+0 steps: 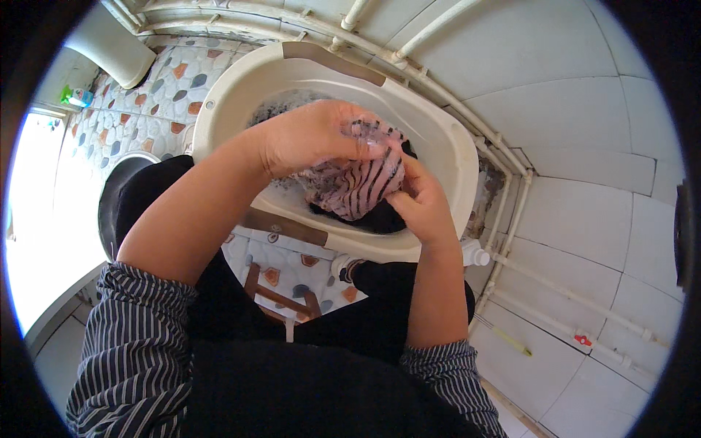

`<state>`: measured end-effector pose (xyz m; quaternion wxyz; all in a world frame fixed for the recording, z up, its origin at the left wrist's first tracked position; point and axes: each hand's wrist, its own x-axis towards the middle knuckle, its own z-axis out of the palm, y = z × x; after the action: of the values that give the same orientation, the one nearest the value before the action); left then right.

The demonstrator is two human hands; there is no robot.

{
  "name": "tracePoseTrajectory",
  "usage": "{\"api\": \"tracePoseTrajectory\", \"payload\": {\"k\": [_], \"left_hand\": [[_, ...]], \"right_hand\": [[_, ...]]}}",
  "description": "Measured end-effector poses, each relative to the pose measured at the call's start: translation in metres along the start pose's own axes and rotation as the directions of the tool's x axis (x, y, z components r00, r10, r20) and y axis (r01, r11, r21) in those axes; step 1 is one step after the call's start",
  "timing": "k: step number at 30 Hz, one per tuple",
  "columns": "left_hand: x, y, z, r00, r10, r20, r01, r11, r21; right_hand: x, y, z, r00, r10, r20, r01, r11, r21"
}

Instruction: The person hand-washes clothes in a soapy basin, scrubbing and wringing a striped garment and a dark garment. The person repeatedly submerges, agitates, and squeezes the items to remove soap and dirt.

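Between my hands is a wet pink cloth with black stripes (361,189), bunched up above a cream plastic tub (438,202). My left hand (323,134) grips its upper part, where some suds cling near the thumb. On the cloth's right side, my right hand (419,200) pinches its edge between thumb and fingers. Dark fabric (383,219) lies in the tub beneath the striped cloth. Soapy water with foam (290,101) shows at the tub's left end. Part of the striped cloth is hidden behind my left hand and wrist.
Pipes (460,104) run along the tiled wall behind and right of the tub. A white bottle (475,253) stands by its right end. A wooden stool (285,295) is between my legs. A spray bottle with a green top (76,97) stands at far left, near a white cylinder (118,55).
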<state>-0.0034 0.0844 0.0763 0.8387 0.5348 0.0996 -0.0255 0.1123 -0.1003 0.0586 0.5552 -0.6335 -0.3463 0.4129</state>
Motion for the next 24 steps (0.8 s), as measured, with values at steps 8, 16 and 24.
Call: {"api": "tracePoseTrajectory", "payload": {"k": [8, 16, 24], "left_hand": [[0.004, -0.004, -0.024, 0.989, 0.143, 0.036, -0.132, 0.746, 0.652], [0.008, -0.038, -0.035, 0.973, 0.177, 0.15, -0.222, 0.519, 0.825], [0.015, -0.042, -0.035, 0.996, 0.044, 0.077, -0.089, 0.545, 0.833]], "right_hand": [[-0.006, -0.036, -0.009, 0.977, -0.164, -0.139, 0.195, 0.947, 0.255], [-0.025, -0.051, -0.032, 0.948, -0.235, -0.216, 0.315, 0.803, 0.506], [-0.037, -0.058, -0.046, 0.923, -0.259, -0.284, 0.382, 0.694, 0.61]]}}
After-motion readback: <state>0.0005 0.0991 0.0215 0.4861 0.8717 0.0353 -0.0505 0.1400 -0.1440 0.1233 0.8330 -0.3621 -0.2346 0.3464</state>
